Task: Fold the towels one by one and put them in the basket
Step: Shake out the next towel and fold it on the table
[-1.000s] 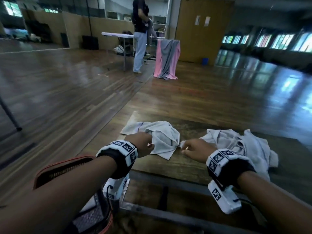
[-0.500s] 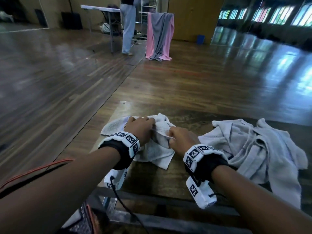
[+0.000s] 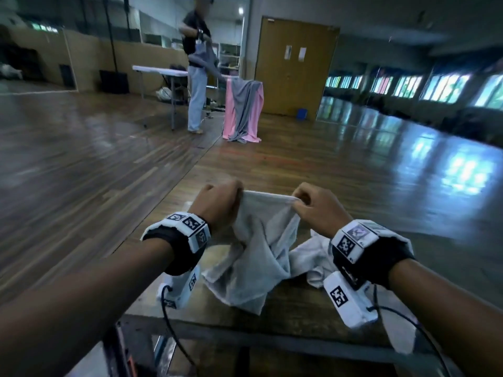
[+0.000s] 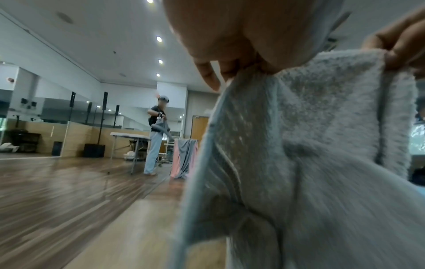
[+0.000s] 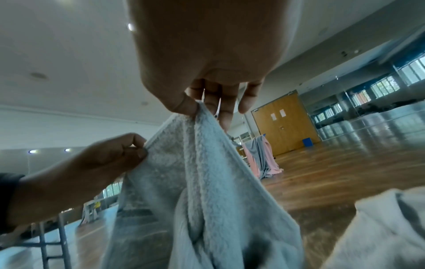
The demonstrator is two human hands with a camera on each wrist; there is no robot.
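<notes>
A pale grey towel (image 3: 261, 240) hangs between my two hands above the wooden table (image 3: 285, 306), its lower part crumpled on the tabletop. My left hand (image 3: 223, 202) pinches the towel's top edge at one end, and my right hand (image 3: 310, 205) pinches the other end. The top edge is stretched between them. In the left wrist view the towel (image 4: 310, 145) fills the right side under my left hand (image 4: 230, 54). In the right wrist view my right hand (image 5: 207, 94) pinches the towel (image 5: 195, 172), with my left hand (image 5: 110, 160) beside it. No basket shows clearly.
Other crumpled pale towels (image 3: 313, 257) lie on the table behind my right wrist. Far off, a person (image 3: 197, 72) stands by a white folding table (image 3: 160, 70), next to a rack draped with pink and grey cloth (image 3: 243, 110). Polished wooden floor surrounds the table.
Both hands have lifted the towel off the table and moved apart, stretching its top edge. Earlier they were bunched together on the crumpled towel lying on the tabletop.
</notes>
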